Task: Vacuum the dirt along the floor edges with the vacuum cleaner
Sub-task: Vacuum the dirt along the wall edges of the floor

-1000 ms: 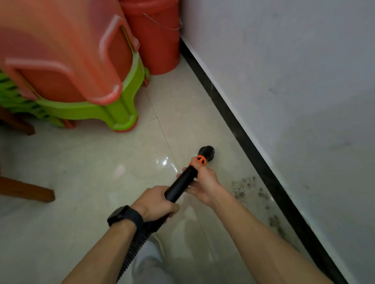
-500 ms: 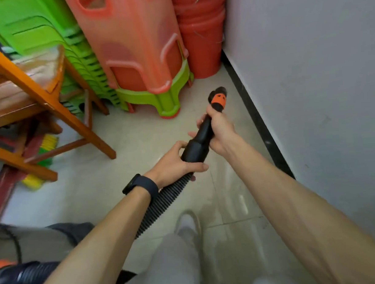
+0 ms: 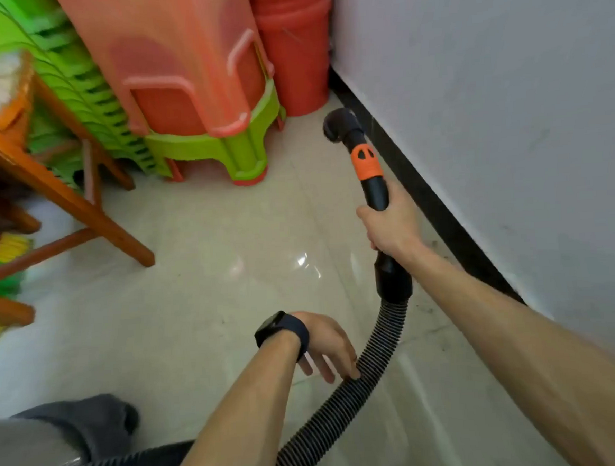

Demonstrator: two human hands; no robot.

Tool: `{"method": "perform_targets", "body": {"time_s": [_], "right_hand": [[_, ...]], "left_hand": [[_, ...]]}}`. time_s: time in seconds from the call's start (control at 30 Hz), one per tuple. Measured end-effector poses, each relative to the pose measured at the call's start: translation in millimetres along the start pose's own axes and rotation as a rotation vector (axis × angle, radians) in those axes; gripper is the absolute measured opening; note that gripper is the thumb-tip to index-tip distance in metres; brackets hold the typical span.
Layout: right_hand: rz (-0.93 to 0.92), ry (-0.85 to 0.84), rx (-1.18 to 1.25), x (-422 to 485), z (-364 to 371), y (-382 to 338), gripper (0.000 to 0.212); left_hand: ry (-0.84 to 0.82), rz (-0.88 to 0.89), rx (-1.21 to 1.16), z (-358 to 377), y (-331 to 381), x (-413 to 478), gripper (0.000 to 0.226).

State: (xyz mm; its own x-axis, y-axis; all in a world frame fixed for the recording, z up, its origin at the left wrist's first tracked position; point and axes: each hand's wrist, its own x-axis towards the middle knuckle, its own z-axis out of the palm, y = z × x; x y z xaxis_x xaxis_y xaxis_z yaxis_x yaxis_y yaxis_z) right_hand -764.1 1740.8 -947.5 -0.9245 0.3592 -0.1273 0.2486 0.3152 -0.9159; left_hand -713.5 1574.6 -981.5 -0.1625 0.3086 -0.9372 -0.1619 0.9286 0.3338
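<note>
1. The right hand (image 3: 392, 224) grasps the black rigid plastic vacuum wand (image 3: 376, 192), its fingers curled round the tube just below the orange collar (image 3: 366, 160).
2. The wand lies almost parallel to the black skirting strip (image 3: 422, 197) at the foot of the white painted wall (image 3: 489, 113), and just beside it.
3. The round black nozzle (image 3: 339, 124) at the wand's far end sits near the skirting strip. I cannot tell whether it touches the floor.
4. The black ribbed hose (image 3: 378, 351) leaves the wand's near end and curves away from the skirting strip towards the lower left.
5. The left hand (image 3: 323, 343), with a black wristwatch (image 3: 281, 330) on its wrist, is farther from the skirting strip than the right. Its fingers hang relaxed, with the fingertips (image 3: 354, 374) touching the hose and not closed round it.
6. Small dark specks of dirt (image 3: 423, 310) lie on the glossy cream floor tiles (image 3: 211, 274) close to the skirting strip, beside the right forearm.
7. Stacked red plastic buckets (image 3: 295, 53) stand beside the skirting strip, beyond the nozzle.
8. On the buckets' side away from the skirting strip, a translucent orange plastic stool (image 3: 188, 78) is nested on a lime-green plastic stool (image 3: 222, 151).
9. Orange-brown wooden legs (image 3: 81, 203) stand well apart from the skirting strip and are blurred.
</note>
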Motion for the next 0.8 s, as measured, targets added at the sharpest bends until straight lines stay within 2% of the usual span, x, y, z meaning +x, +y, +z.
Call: {"method": "perform_targets", "body": {"time_s": [0.07,0.13,0.2,0.27,0.33,0.43,0.53,0.63,0.73,0.8], "right_hand": [[0.032,0.032,-0.073,-13,-3,45,0.039],[0.105,0.04,-0.095,-39,-11,82,0.036],[0.195,0.045,-0.022,-71,-22,107,0.032],[0.278,0.044,0.127,-104,-28,120,0.028],[0.352,0.056,0.246,-135,-30,124,0.025],[0.43,0.044,0.253,-177,-13,124,0.025],[0.413,-0.027,0.07,-213,15,134,0.03],[0.35,-0.066,-0.071,-244,35,148,0.039],[0.421,-0.152,-0.008,-266,36,163,0.035],[0.498,-0.267,0.022,-277,31,173,0.027]], "left_hand": [[0.157,0.098,-0.11,3,-7,24,0.035],[0.35,0.235,-0.373,9,-7,40,0.028],[0.454,0.343,-0.588,15,0,50,0.026],[0.437,0.382,-0.697,20,6,54,0.031],[0.359,0.393,-0.786,24,10,56,0.046],[0.246,0.454,-0.93,32,17,63,0.059],[0.194,0.433,-1.024,46,21,71,0.041],[0.275,0.344,-1.151,62,19,80,0.026],[0.374,0.356,-1.238,71,15,84,0.017],[0.297,0.409,-1.284,69,13,78,0.014]]}}
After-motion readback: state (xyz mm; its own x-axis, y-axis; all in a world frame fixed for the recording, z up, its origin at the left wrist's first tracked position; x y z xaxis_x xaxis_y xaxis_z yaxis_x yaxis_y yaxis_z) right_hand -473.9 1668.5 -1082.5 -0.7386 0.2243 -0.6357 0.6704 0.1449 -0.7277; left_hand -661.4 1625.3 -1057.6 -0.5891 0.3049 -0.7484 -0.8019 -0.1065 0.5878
